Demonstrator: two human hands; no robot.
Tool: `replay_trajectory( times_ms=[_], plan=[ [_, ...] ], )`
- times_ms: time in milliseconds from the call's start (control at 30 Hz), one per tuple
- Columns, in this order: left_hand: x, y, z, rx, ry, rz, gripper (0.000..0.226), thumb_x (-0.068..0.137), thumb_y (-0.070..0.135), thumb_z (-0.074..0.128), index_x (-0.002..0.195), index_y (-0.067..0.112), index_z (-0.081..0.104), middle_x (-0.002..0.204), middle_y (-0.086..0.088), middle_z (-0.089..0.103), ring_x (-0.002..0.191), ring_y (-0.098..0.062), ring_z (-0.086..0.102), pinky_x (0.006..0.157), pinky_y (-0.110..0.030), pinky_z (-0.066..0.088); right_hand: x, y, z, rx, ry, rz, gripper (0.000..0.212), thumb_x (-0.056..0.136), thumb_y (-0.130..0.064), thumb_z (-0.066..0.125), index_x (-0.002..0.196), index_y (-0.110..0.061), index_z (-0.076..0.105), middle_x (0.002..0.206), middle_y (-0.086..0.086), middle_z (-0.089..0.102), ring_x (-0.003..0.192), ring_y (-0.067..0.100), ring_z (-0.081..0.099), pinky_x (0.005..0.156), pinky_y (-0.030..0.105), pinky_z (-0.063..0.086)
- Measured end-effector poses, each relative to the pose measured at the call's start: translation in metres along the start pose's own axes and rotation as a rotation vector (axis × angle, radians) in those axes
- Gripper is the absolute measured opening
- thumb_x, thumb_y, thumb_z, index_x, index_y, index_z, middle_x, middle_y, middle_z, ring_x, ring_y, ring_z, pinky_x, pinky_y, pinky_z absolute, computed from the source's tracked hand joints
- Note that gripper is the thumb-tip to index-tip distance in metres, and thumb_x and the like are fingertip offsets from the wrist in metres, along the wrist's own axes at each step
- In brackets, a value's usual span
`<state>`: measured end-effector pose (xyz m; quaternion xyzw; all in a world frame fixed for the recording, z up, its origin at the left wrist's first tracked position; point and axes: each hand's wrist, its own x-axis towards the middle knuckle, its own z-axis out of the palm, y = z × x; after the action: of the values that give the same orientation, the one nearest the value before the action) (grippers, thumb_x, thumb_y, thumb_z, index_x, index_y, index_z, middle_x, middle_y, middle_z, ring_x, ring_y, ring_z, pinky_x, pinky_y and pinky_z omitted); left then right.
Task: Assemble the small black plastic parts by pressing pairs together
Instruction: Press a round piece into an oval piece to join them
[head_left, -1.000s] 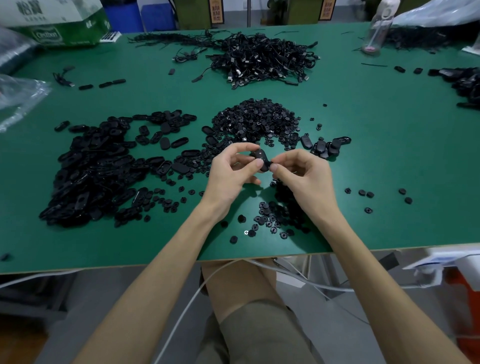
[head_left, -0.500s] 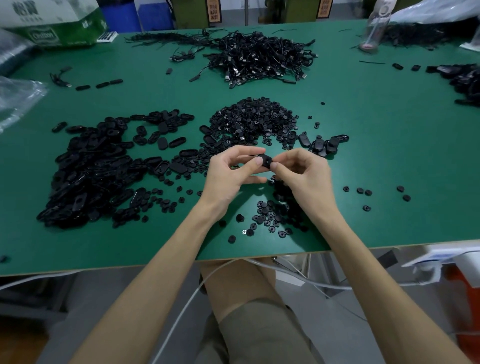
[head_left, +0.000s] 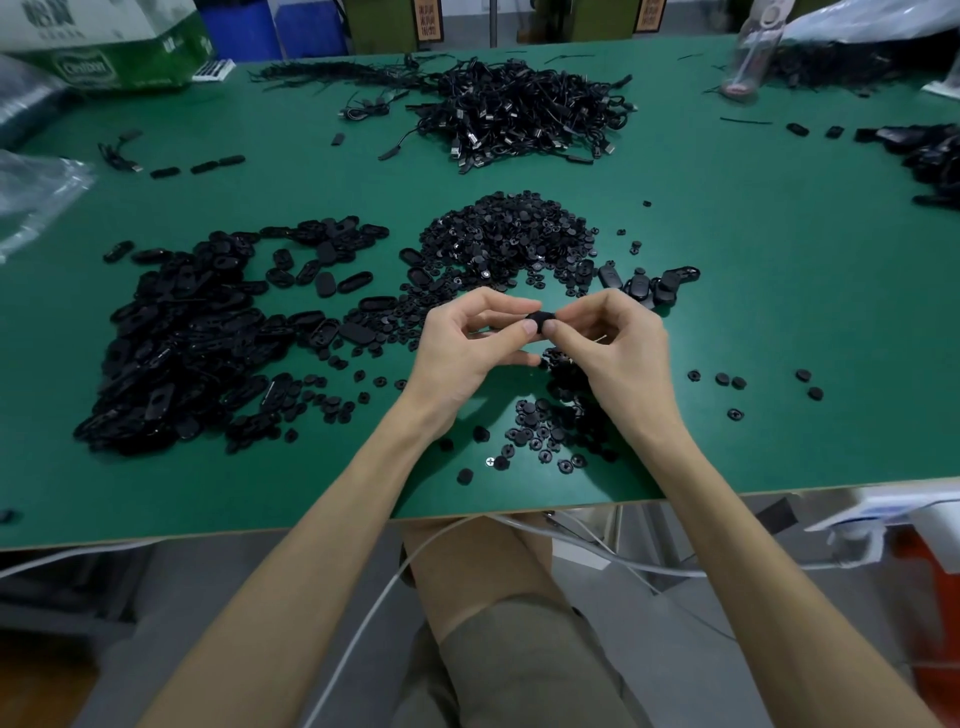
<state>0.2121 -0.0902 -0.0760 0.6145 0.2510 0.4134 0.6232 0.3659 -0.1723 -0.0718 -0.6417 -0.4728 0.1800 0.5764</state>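
Note:
Above the middle of the green table (head_left: 753, 291), my left hand (head_left: 467, 348) and my right hand (head_left: 618, 353) meet fingertip to fingertip. Both pinch one small black plastic part (head_left: 540, 319) between thumbs and forefingers. A heap of oval black shells (head_left: 192, 338) lies to the left. A mound of small round black pieces (head_left: 509, 239) sits just beyond my hands. More round pieces (head_left: 545, 431) are scattered under and in front of my right wrist. Several finished-looking oval parts (head_left: 649, 283) lie to the right of the mound.
A tangle of black cables (head_left: 519, 114) lies at the back centre. A green-and-white carton (head_left: 104, 47) and clear plastic bags (head_left: 36, 192) sit at the back left. Another black pile (head_left: 935, 156) is at the right edge. The table's front edge (head_left: 467, 512) runs over my lap, with white cables hanging below.
The held part has been turned between my fingers. My right fingers have closed tighter against my left. Both hands stay in the same place above the table.

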Motion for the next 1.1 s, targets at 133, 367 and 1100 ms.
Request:
replay_trajectory(
  times_ms=[133, 367, 1100],
  plan=[
    [-0.0002, 0.0008, -0.0006, -0.027, -0.001, 0.002, 0.014, 0.094, -0.002, 0.07, 0.109, -0.003, 0.07, 0.102, -0.02, 0.077, 0.098, -0.034, 0.077, 0.075, -0.037, 0.064, 0.0007, 0.0016, -0.0017, 0.011, 0.031, 0.03, 0.023, 0.084, -0.028, 0.085, 0.097, -0.018, 0.07, 0.086, -0.006, 0.07, 0.077, 0.012, 0.061, 0.073, 0.03, 0.053],
    [0.0002, 0.0001, 0.0013, 0.076, 0.007, -0.013, 0.017, 0.094, 0.0, 0.072, 0.109, -0.004, 0.066, 0.096, -0.016, 0.078, 0.089, -0.027, 0.078, 0.07, -0.031, 0.061, 0.0017, 0.0018, -0.0012, 0.078, -0.035, 0.022, 0.017, 0.082, -0.023, 0.087, 0.09, -0.015, 0.074, 0.081, -0.001, 0.075, 0.076, 0.022, 0.068, 0.074, 0.036, 0.057],
    [0.0001, -0.0005, 0.0027, 0.189, 0.048, -0.059, 0.014, 0.092, -0.005, 0.072, 0.105, -0.004, 0.066, 0.093, -0.016, 0.075, 0.079, -0.022, 0.075, 0.071, -0.028, 0.061, -0.0002, 0.0019, 0.001, 0.09, -0.111, -0.002, 0.008, 0.09, -0.008, 0.077, 0.095, -0.014, 0.076, 0.083, 0.0, 0.078, 0.08, 0.019, 0.075, 0.077, 0.034, 0.062]
  ],
)
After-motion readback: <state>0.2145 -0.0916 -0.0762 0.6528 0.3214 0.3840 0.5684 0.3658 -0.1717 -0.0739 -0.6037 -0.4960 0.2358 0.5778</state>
